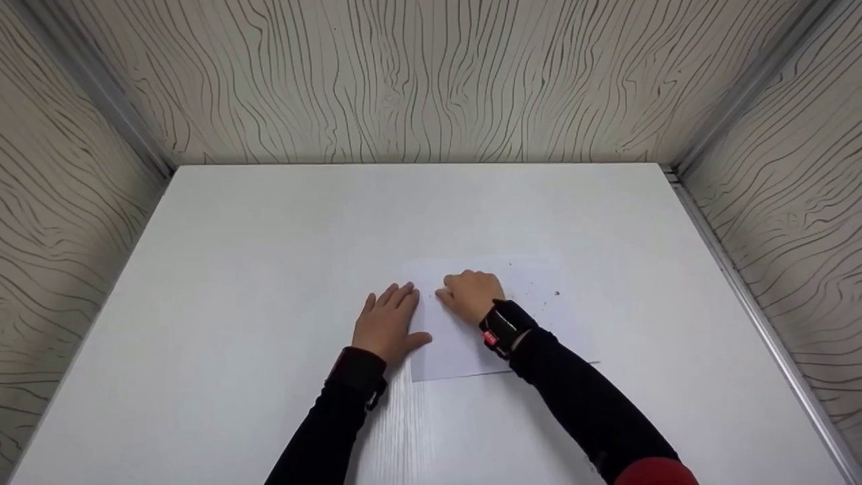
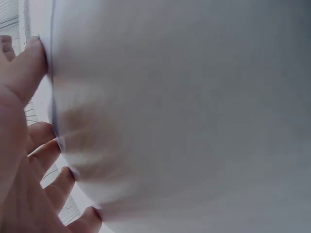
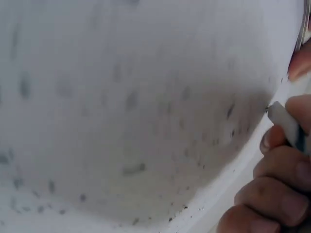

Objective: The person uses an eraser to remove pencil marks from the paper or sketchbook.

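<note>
A white sheet of paper (image 1: 451,357) lies on the table, under both hands. My right hand (image 1: 475,296) is over its upper left part, with fingers curled. In the right wrist view it pinches a small white eraser (image 3: 283,120) with a dark blue part, between thumb and index finger. The eraser's tip touches the paper. Dark eraser crumbs (image 3: 133,169) are scattered over the sheet. My left hand (image 1: 387,327) lies flat at the paper's left edge, fingers straight and thumb on the sheet. In the left wrist view, its fingertips (image 2: 88,216) touch the paper.
The white table (image 1: 256,256) spreads out around the sheet. Wood-patterned panels (image 1: 404,81) stand behind it and at both sides, with metal rails (image 1: 747,289) along the edges. Black bands (image 1: 357,370) are on both wrists.
</note>
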### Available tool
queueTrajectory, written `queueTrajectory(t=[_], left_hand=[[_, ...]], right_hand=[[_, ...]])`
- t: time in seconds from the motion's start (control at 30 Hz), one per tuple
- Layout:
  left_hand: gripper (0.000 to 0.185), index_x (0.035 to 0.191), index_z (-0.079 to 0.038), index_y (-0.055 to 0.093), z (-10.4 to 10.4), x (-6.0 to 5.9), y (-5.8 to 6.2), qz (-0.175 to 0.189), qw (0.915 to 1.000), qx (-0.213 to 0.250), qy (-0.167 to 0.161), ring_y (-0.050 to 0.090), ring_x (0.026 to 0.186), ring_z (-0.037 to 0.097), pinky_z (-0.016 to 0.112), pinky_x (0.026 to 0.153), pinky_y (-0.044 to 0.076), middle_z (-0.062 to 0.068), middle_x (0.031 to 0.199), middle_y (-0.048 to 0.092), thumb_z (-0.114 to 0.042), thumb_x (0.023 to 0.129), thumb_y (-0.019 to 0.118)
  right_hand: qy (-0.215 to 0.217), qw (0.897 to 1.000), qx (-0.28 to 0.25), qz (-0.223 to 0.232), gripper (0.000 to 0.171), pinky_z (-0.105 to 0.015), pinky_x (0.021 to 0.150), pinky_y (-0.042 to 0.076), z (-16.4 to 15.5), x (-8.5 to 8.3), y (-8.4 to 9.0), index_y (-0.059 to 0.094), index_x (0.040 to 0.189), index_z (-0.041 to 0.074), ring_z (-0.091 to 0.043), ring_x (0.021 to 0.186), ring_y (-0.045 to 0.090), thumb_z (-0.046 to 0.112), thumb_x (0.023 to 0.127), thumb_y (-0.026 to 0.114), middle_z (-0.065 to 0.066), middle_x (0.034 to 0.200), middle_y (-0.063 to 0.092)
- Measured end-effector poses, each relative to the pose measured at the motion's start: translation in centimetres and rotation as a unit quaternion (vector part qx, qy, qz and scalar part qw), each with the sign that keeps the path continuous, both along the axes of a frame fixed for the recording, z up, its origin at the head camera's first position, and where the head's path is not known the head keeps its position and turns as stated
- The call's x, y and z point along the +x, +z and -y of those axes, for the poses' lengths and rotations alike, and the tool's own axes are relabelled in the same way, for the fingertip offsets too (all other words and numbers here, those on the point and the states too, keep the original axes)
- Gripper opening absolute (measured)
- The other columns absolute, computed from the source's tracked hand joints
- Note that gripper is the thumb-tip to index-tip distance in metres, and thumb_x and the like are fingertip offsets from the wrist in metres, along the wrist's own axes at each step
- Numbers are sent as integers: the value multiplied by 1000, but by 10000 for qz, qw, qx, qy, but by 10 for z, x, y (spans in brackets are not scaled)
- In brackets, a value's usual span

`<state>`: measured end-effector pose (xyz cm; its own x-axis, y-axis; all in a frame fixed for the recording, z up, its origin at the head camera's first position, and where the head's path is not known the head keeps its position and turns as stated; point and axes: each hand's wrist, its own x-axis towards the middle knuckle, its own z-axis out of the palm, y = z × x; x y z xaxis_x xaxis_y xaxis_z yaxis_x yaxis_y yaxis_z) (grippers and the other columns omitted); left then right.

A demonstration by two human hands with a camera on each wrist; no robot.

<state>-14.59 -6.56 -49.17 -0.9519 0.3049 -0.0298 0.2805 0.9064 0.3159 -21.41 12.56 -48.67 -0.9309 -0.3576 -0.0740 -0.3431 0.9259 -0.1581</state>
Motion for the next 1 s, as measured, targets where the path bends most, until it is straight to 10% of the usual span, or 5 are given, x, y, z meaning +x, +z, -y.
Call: queueTrajectory(t=[0.43,1.0], left_hand=[[77,149,-10,40,-4,-2,5,172,9992,-368,30,31,147,27,53,117,31,5,157,37,-47,87,69],[73,143,-11,49,-19,19,-3,-251,9986,-401,-248,44,139,24,42,114,39,7,149,48,-48,84,72]], right_hand=[[-1332,9910,-82,102,37,-31,51,34,-106,-12,20,52,71,7,-20,56,43,31,100,50,-2,59,42],[-168,9997,-90,179,38,-31,51,38,-22,19,-3,48,70,14,-17,57,45,39,98,53,1,59,41]])
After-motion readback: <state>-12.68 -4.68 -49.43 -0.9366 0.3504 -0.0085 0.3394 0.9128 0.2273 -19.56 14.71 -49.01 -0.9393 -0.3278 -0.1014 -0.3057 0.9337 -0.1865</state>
